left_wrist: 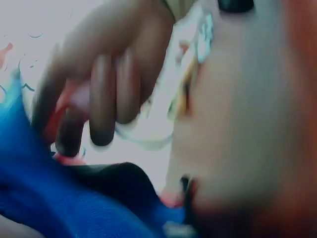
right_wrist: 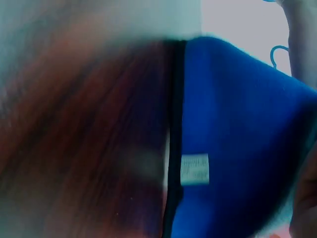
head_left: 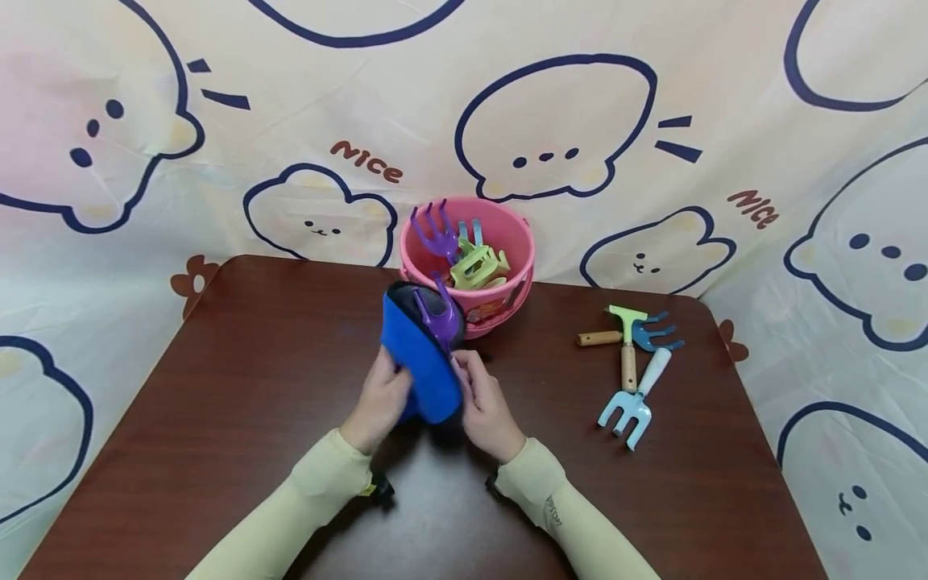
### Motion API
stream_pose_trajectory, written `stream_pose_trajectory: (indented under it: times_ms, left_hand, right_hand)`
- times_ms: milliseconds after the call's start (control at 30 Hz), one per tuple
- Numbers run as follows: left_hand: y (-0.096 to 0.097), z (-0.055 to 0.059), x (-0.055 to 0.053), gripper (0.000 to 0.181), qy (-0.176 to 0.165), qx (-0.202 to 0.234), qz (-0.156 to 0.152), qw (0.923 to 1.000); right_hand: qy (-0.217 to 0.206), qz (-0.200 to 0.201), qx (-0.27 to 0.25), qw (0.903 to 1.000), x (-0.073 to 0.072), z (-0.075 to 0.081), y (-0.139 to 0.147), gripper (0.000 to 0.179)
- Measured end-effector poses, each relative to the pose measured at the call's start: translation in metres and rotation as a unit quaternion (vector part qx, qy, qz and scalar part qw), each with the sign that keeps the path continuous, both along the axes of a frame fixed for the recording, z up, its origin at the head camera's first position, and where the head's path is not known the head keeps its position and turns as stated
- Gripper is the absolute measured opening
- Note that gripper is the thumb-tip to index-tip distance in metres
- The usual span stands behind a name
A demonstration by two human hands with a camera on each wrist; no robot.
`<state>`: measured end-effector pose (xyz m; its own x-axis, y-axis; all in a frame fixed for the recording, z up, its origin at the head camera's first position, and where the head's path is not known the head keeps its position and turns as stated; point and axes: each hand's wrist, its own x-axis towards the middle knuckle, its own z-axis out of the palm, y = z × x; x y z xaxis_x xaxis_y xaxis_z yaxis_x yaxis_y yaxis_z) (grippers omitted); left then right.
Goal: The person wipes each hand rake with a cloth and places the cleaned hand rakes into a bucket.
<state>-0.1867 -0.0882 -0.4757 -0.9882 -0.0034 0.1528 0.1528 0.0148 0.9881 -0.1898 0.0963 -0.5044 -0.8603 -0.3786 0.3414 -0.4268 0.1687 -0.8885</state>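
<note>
In the head view my left hand (head_left: 379,399) grips the side of a blue cloth bag (head_left: 424,362) with black edging. A purple toy hand rake (head_left: 441,318) stands tines-up against the bag's dark opening. My right hand (head_left: 487,407) pinches the rake's pale lilac handle at the bag's right edge. The left wrist view catches that right hand (left_wrist: 111,64) with curled fingers above the blue cloth (left_wrist: 84,208), partly blurred. A small white label (right_wrist: 194,169) shows on the bag (right_wrist: 233,119) in the right wrist view.
Just behind the bag stands a pink bucket (head_left: 522,242) holding another purple rake (head_left: 437,235) and several green and blue tools. To the right on the brown table (head_left: 217,419) lie a light blue fork (head_left: 631,407), a green-headed tool (head_left: 627,354) and a dark blue rake (head_left: 648,334).
</note>
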Motion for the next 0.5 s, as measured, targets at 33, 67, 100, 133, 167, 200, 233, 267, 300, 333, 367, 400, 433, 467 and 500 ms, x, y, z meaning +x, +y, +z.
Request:
stream_pose_trajectory:
  times_ms: [33, 67, 100, 133, 167, 200, 233, 267, 300, 333, 367, 400, 433, 467, 500]
  left_hand:
    - [0.003, -0.001, 0.000, 0.050, -0.007, 0.016, -0.008, 0.9998]
    - [0.006, -0.001, -0.001, 0.048, -0.014, 0.032, -0.006, 0.9994]
    - [0.009, -0.002, -0.003, 0.044, -0.015, 0.050, 0.004, 0.9986]
    - [0.010, -0.002, -0.004, 0.037, -0.016, 0.061, 0.028, 0.9976]
    - [0.011, -0.003, -0.005, 0.032, -0.020, 0.068, 0.055, 0.9959]
    - [0.011, -0.002, -0.005, 0.027, -0.020, 0.069, 0.079, 0.9943]
    - [0.010, -0.002, -0.006, 0.023, -0.020, 0.059, 0.100, 0.9930]
    - [0.009, -0.001, -0.006, 0.021, -0.017, 0.047, 0.117, 0.9919]
    - [0.007, -0.001, -0.007, 0.019, -0.011, 0.030, 0.130, 0.9909]
    - [0.005, 0.000, -0.007, 0.018, -0.006, 0.017, 0.139, 0.9901]
    - [0.003, 0.000, -0.008, 0.019, 0.001, 0.004, 0.144, 0.9895]
    - [0.001, 0.001, -0.008, 0.019, 0.009, -0.006, 0.149, 0.9888]
    - [-0.001, 0.000, -0.009, 0.019, 0.016, -0.011, 0.154, 0.9878]
    - [-0.002, 0.000, -0.009, 0.019, 0.021, -0.012, 0.157, 0.9872]
    - [-0.004, 0.000, -0.009, 0.018, 0.025, -0.011, 0.161, 0.9866]
  right_hand:
    - [0.001, 0.001, 0.010, 0.9999, 0.001, 0.000, -0.001, 0.027]
    - [0.003, 0.001, 0.020, 0.9998, 0.002, 0.001, -0.001, 0.030]
    - [0.002, 0.005, 0.027, 0.9996, 0.003, 0.001, -0.002, 0.033]
    - [0.001, 0.010, 0.036, 0.9993, 0.004, 0.001, -0.002, 0.037]
    - [0.006, 0.014, 0.050, 0.9986, 0.005, 0.001, -0.002, 0.037]
    - [0.007, 0.019, 0.061, 0.9979, 0.006, 0.001, -0.002, 0.038]
    - [0.009, 0.021, 0.071, 0.9972, 0.007, 0.001, -0.002, 0.039]
    - [0.011, 0.023, 0.077, 0.9967, 0.008, 0.001, -0.002, 0.040]
    - [0.012, 0.026, 0.081, 0.9963, 0.009, 0.002, -0.003, 0.039]
    - [0.013, 0.026, 0.085, 0.9960, 0.010, 0.002, -0.003, 0.038]
    - [0.014, 0.026, 0.084, 0.9960, 0.010, 0.003, -0.003, 0.038]
    - [0.013, 0.026, 0.082, 0.9962, 0.010, 0.004, -0.003, 0.037]
    - [0.014, 0.026, 0.079, 0.9964, 0.010, 0.005, -0.003, 0.036]
    - [0.013, 0.026, 0.079, 0.9965, 0.010, 0.007, -0.003, 0.034]
    - [0.011, 0.027, 0.079, 0.9964, 0.010, 0.008, -0.003, 0.032]
